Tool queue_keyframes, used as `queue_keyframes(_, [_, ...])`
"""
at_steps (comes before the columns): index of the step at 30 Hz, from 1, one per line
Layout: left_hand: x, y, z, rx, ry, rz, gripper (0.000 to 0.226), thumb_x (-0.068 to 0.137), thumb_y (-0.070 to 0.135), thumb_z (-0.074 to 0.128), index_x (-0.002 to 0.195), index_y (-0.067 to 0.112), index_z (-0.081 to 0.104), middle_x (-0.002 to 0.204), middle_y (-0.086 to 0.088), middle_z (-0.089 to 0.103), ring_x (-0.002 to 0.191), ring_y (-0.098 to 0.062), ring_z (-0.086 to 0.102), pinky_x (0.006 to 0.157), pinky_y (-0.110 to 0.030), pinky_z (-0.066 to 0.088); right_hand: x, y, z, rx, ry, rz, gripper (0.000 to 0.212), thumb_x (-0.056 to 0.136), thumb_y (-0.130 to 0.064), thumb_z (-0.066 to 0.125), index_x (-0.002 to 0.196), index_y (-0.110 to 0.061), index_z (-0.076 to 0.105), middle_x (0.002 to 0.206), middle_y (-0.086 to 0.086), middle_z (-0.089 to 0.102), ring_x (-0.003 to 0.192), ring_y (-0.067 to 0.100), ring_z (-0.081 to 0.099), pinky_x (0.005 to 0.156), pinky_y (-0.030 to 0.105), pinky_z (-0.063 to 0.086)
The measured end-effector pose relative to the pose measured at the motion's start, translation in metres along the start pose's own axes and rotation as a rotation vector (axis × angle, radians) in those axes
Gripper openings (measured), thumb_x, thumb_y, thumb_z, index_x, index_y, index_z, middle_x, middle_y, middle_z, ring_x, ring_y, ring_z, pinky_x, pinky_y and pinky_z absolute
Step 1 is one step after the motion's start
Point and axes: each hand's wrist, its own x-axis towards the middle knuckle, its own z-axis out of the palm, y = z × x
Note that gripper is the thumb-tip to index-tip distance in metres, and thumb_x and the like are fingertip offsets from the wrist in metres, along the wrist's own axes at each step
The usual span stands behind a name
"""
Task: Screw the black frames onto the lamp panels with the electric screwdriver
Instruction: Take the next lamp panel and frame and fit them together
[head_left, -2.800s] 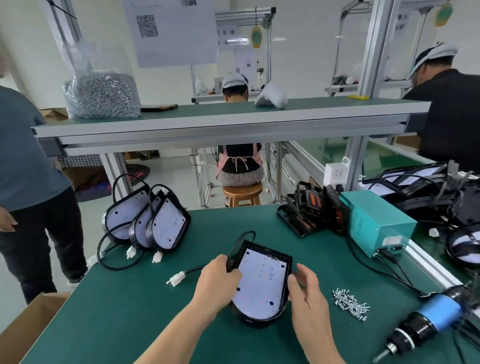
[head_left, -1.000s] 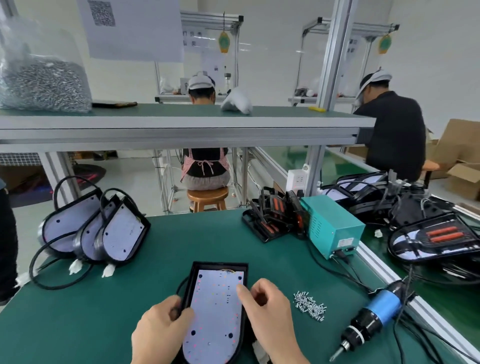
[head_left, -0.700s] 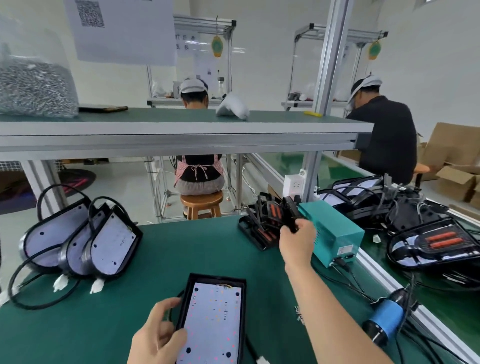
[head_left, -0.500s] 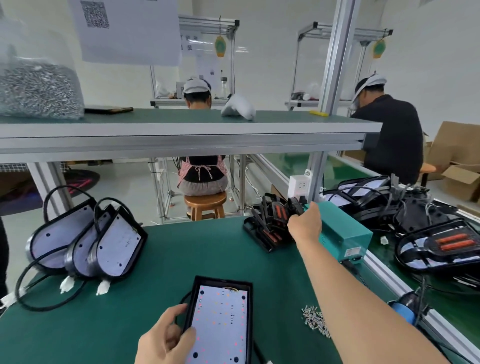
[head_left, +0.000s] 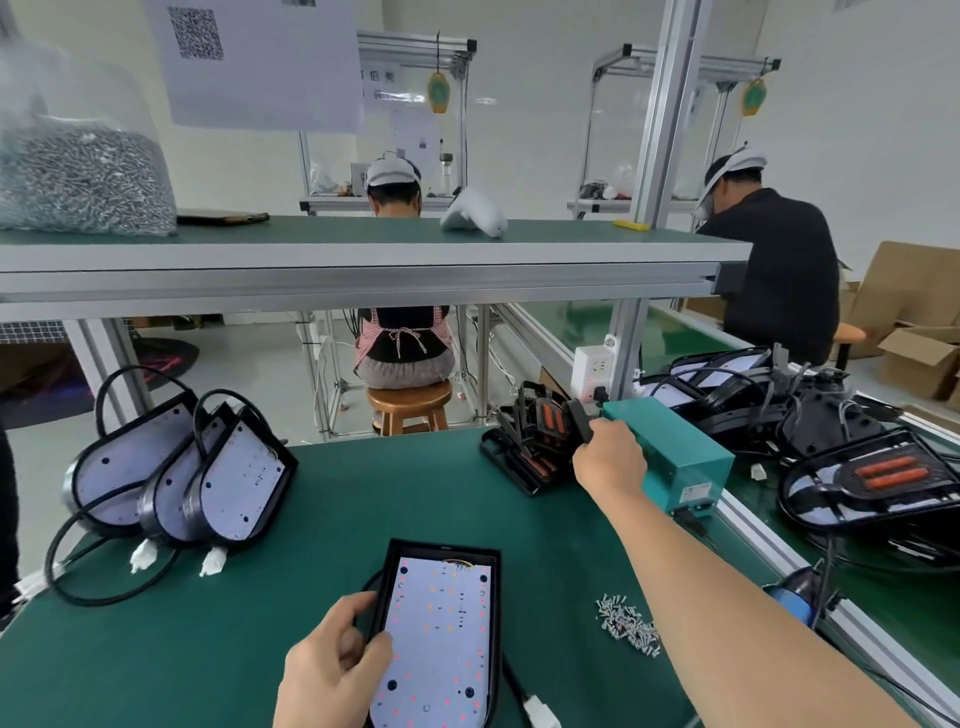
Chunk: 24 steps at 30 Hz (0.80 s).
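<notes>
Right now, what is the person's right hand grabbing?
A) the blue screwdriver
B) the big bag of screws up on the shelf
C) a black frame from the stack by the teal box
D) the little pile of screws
C: the right hand reaches the stack of black frames beside the teal box, fingers curled on one frame, while the left hand holds the lamp panel.

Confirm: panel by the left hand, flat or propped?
Flat: the lamp panel lies face-up on the table, left hand gripping its edge.
</notes>
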Motion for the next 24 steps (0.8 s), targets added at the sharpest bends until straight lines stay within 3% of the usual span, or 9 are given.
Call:
queue_keyframes(3, [0.0, 0.0, -0.001, 0.017, -0.004, -0.002, 0.03, 0.085, 0.001, 0.068, 0.096, 0.029, 0.069, 0.049, 0.002, 0.038, 0.051, -0.015, 0.036, 0.061, -0.027, 0.035, -0.015, 0.007, -0.002, -0.021, 0.013, -0.021, 0.033, 0.094, -0.008, 0.057, 0.126, -0.01, 0.063, 0.127, 0.011, 0.058, 0.112, 0.036, 0.062, 0.089, 0.042, 0.048])
queue_keyframes(7, [0.001, -0.001, -0.001, 0.028, -0.001, 0.0, 0.03, 0.085, 0.003, 0.068, 0.094, 0.031, 0.068, 0.048, 0.004, 0.039, 0.049, -0.011, 0.037, 0.059, -0.028, 0.036, -0.032, 0.016, -0.01, -0.001, 0.037, -0.022, 0.042, 0.094, -0.01, 0.058, 0.136, -0.013, 0.061, 0.13, 0.01, 0.06, 0.116, 0.036, 0.061, 0.092, 0.042, 0.049])
queue_keyframes(14, [0.001, -0.001, -0.003, 0.037, -0.016, 0.02, 0.028, 0.086, 0.005, 0.068, 0.095, 0.032, 0.069, 0.048, 0.008, 0.033, 0.048, -0.011, 0.033, 0.057, -0.027, 0.034, -0.057, 0.02, -0.034, 0.127, 0.202, 0.011, 0.034, 0.098, -0.011, 0.057, 0.13, -0.012, 0.064, 0.122, 0.012, 0.062, 0.107, 0.037, 0.062, 0.09, 0.043, 0.049])
queue_keyframes(19, [0.0, -0.001, -0.003, 0.029, -0.002, 0.033, 0.021, 0.087, 0.008, 0.069, 0.098, 0.026, 0.07, 0.047, 0.007, 0.034, 0.047, -0.008, 0.032, 0.05, -0.017, 0.033, -0.084, 0.031, -0.048, 0.187, 0.307, 0.009, 0.032, 0.098, -0.011, 0.059, 0.129, -0.014, 0.067, 0.124, 0.009, 0.063, 0.105, 0.035, 0.061, 0.087, 0.041, 0.048])
queue_keyframes(21, [0.0, -0.002, -0.003, 0.025, -0.008, 0.029, 0.02, 0.088, 0.009, 0.069, 0.098, 0.026, 0.071, 0.048, 0.007, 0.034, 0.048, -0.01, 0.032, 0.054, -0.025, 0.033, -0.094, 0.036, -0.053, 0.223, 0.34, -0.011, 0.027, 0.097, -0.014, 0.061, 0.122, -0.015, 0.069, 0.118, 0.007, 0.064, 0.097, 0.032, 0.061, 0.083, 0.041, 0.047])
queue_keyframes(24, [0.0, -0.002, -0.003, 0.019, -0.024, 0.031, 0.02, 0.089, 0.01, 0.068, 0.095, 0.029, 0.071, 0.05, 0.006, 0.036, 0.051, -0.012, 0.033, 0.058, -0.028, 0.031, -0.11, 0.041, -0.06, 0.238, 0.39, -0.072, 0.012, 0.096, -0.025, 0.065, 0.105, -0.018, 0.069, 0.097, -0.003, 0.059, 0.069, 0.01, 0.048, 0.072, 0.035, 0.04])
